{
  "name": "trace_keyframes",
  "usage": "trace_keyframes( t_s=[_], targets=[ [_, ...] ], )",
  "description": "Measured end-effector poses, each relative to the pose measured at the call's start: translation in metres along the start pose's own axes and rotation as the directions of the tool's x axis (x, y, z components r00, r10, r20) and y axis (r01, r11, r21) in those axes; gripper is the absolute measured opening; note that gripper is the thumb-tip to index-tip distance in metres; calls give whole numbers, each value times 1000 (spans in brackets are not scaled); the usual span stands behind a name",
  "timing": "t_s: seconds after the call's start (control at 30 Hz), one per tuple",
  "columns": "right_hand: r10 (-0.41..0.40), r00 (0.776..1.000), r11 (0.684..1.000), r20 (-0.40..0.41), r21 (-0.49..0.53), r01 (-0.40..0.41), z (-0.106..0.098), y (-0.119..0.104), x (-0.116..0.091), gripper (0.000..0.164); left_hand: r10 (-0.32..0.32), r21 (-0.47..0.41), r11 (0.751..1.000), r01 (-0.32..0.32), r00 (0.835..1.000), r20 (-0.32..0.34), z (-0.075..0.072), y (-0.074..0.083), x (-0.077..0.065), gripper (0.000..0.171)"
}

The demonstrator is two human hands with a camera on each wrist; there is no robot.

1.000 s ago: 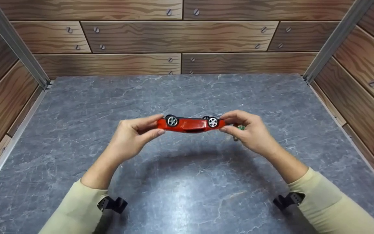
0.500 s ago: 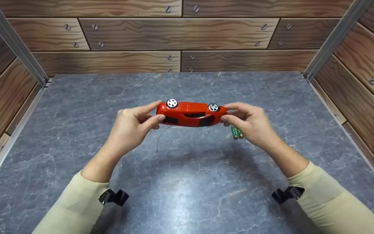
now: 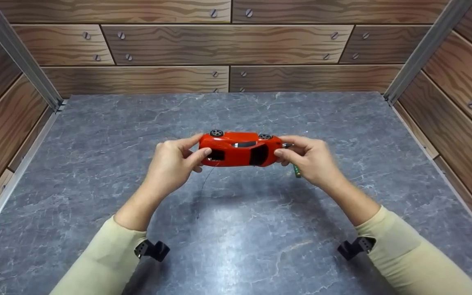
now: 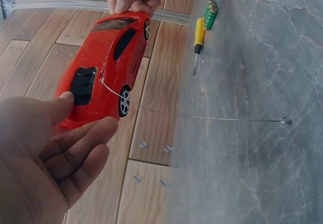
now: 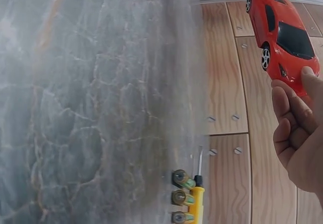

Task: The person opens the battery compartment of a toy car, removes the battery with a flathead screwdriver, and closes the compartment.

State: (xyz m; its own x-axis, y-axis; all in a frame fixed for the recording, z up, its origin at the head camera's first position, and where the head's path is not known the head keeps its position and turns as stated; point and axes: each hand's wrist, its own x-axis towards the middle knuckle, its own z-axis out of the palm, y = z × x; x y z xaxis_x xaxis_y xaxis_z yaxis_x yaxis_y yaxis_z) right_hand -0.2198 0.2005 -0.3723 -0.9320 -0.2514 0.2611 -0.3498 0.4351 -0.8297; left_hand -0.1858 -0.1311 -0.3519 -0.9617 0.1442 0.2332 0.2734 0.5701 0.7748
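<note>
Between both hands, a red toy car (image 3: 236, 149) is held up above the table, tipped so its roof and one side face the head camera. My left hand (image 3: 170, 162) pinches the rear end, thumb beside the black rear vent panel (image 4: 83, 85). At the front end, my right hand (image 3: 312, 159) grips the nose with thumb and fingers. A thin wire antenna (image 4: 197, 116) sticks out of the car near the rear and has a small loop at its tip. The car's underside is hidden.
Several green batteries (image 5: 180, 198) lie on the grey marbled table (image 3: 236, 254) beside a yellow-handled screwdriver (image 4: 199, 32), partly behind my right hand in the head view. Wood-patterned walls (image 3: 228, 45) with metal corner posts enclose the back and sides.
The car has been rolled in both hands, from its side and wheels facing the camera to its roof showing. Both hands keep their grip on its ends.
</note>
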Motion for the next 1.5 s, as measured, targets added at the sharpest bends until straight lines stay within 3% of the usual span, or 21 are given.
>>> trace_keyframes(
  t_s=[0.2, 0.4, 0.67, 0.87, 1.23, 1.5],
  targets=[
    [36, 999, 999, 15, 8, -36, 5, 7, 0, 37, -18, -10, 1000, 18, 1000, 6, 6, -6, 1, 49],
    [51, 999, 998, 16, -27, -51, 11, 14, -1, 41, -81, -10, 997, 82, 996, 32, 12, -11, 3, 51],
    [46, 998, 999, 38, 11, -47, 19, 28, -2, 43, -175, -49, 982, 181, 979, 104, 19, -19, 3, 50],
    [88, 993, 996, 73, 7, -89, 24, 35, -2, 45, -233, -62, 968, 242, 964, 125, 24, -25, 4, 48],
    [136, 986, 990, 95, 14, -138, 27, 46, 1, 48, -258, -165, 945, 282, 954, 156, 37, -40, 11, 43],
    [167, 979, 986, 121, -7, -167, 28, 50, 3, 49, -278, -163, 938, 304, 946, 166, 44, -49, 13, 45]
  ],
)
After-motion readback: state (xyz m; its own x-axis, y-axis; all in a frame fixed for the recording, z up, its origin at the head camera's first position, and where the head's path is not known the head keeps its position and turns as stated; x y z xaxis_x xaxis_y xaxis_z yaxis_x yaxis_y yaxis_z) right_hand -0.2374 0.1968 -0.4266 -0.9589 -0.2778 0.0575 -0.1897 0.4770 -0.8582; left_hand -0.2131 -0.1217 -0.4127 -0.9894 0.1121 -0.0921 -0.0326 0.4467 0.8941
